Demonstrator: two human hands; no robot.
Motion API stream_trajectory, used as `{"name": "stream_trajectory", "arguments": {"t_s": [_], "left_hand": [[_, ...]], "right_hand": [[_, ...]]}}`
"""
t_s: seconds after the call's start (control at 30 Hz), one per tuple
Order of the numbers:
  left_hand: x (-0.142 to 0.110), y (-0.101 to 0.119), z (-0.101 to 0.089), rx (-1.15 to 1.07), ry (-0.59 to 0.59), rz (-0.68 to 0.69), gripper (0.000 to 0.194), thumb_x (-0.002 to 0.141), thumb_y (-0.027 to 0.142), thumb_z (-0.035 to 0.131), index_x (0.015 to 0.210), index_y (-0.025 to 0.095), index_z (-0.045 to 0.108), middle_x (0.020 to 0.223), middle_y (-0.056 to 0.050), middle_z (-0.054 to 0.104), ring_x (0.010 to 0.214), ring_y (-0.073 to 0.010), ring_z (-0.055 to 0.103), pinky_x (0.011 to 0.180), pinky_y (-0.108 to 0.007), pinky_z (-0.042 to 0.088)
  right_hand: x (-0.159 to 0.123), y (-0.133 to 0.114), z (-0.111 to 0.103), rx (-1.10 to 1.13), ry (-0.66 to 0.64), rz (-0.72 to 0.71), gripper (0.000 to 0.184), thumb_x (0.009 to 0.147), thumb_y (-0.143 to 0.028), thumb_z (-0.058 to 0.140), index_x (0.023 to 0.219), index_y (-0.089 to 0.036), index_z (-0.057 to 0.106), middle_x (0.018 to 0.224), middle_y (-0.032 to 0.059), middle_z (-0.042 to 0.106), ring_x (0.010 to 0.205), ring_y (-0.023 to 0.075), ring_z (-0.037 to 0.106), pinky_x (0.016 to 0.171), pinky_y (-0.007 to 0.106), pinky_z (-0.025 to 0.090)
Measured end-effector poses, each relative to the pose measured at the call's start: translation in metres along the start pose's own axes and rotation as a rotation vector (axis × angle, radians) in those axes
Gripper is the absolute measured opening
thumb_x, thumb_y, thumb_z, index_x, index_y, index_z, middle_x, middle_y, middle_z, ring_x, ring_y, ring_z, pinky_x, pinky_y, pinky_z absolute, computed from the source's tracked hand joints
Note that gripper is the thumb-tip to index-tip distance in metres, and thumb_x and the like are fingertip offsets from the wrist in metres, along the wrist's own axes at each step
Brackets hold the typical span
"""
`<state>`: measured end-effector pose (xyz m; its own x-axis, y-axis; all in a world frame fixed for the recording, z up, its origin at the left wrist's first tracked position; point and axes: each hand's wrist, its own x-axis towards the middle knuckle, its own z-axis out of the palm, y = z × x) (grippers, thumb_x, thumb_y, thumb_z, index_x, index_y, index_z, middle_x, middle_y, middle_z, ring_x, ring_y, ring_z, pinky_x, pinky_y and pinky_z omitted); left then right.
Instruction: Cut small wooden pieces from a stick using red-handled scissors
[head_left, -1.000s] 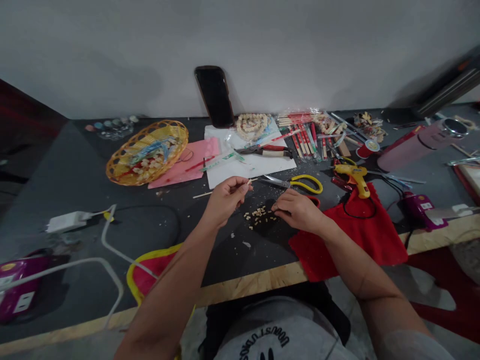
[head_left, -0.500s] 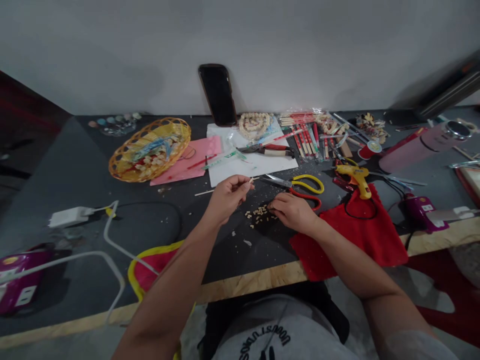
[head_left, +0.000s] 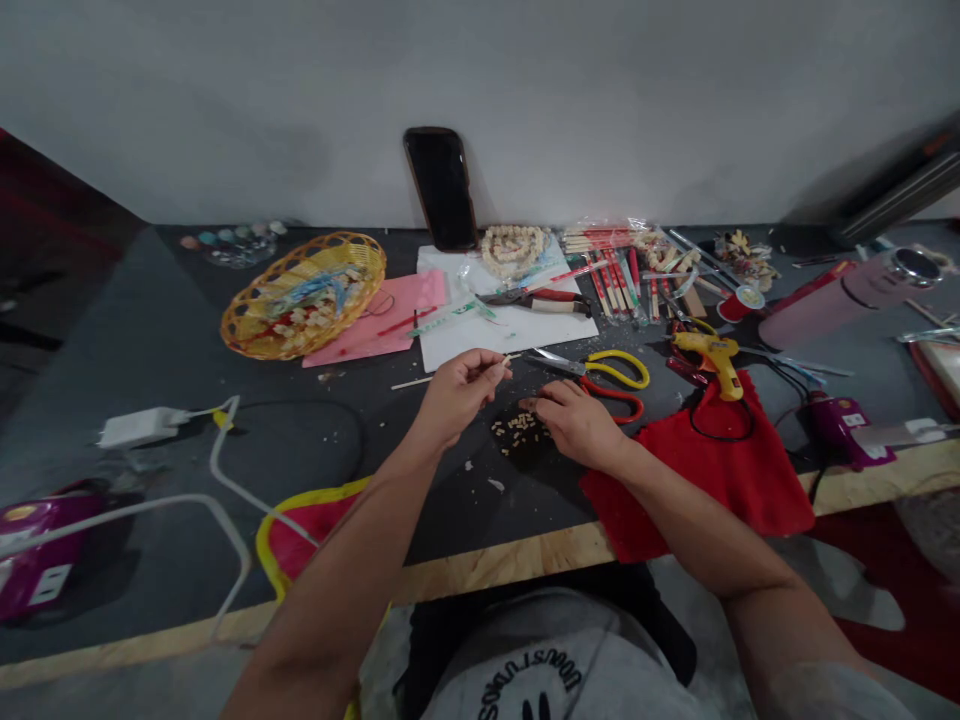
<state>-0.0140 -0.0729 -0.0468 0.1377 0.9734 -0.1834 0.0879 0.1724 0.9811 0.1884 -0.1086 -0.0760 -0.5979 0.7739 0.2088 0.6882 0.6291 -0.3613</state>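
My left hand point(head_left: 466, 392) is closed in a pinch on a small pale wooden stick point(head_left: 513, 357), whose tip sticks out past the thumb and finger. A pile of tiny cut wooden pieces point(head_left: 516, 432) lies on the dark table just below it. My right hand point(head_left: 576, 422) hovers low at the right edge of this pile, fingers bent together; whatever may be between its fingertips is hidden. Behind the right hand lie scissors point(head_left: 616, 368) with yellow and red handles, blades pointing left. A thin stick point(head_left: 412, 383) rests left of my left hand.
A yellow basket point(head_left: 240, 300) sits at the back left. Pliers point(head_left: 551, 301) lie on white paper point(head_left: 450, 345) before a leaning phone point(head_left: 441, 190). Right are a yellow glue gun point(head_left: 709, 352), red cloth point(head_left: 720, 460) and pink bottle point(head_left: 821, 302). A white cable point(head_left: 217, 460) crosses the left.
My right hand has shifted slightly left and up from the pile, its fingertips now nearer my left hand. My left hand stays nearly in place, still pinching the stick.
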Motion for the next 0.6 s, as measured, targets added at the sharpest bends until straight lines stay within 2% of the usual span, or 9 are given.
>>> {"name": "stream_trajectory", "arguments": {"t_s": [0.2,0.4,0.6], "left_hand": [[0.000,-0.001,0.000,0.014,0.001,0.015,0.031,0.073,0.042,0.068,0.088,0.015,0.065,0.081,-0.006,0.070,0.049,-0.0067,0.043,0.045,-0.020,0.032],[0.000,-0.001,0.001,0.011,0.004,0.018,0.031,0.073,0.042,0.068,0.088,0.015,0.066,0.080,-0.006,0.070,0.048,-0.0069,0.043,0.045,-0.021,0.032],[0.000,-0.001,0.002,0.016,-0.006,0.020,0.032,0.073,0.043,0.068,0.088,0.015,0.065,0.081,-0.006,0.070,0.049,-0.0070,0.043,0.044,-0.020,0.032]], "right_hand": [[0.002,-0.001,0.000,-0.011,-0.037,-0.005,0.028,0.084,-0.002,0.047,0.094,-0.018,0.068,0.103,0.0099,0.062,0.094,0.0227,0.051,0.086,0.034,0.047],[0.006,-0.005,0.006,-0.015,0.003,0.044,0.024,0.093,-0.019,0.050,0.110,-0.021,0.066,0.100,0.0087,0.064,0.093,0.0215,0.055,0.084,0.033,0.047],[0.009,-0.008,0.011,-0.097,-0.037,0.057,0.026,0.088,-0.012,0.054,0.106,-0.025,0.069,0.102,0.0067,0.065,0.089,0.0209,0.056,0.078,0.032,0.046]]}}
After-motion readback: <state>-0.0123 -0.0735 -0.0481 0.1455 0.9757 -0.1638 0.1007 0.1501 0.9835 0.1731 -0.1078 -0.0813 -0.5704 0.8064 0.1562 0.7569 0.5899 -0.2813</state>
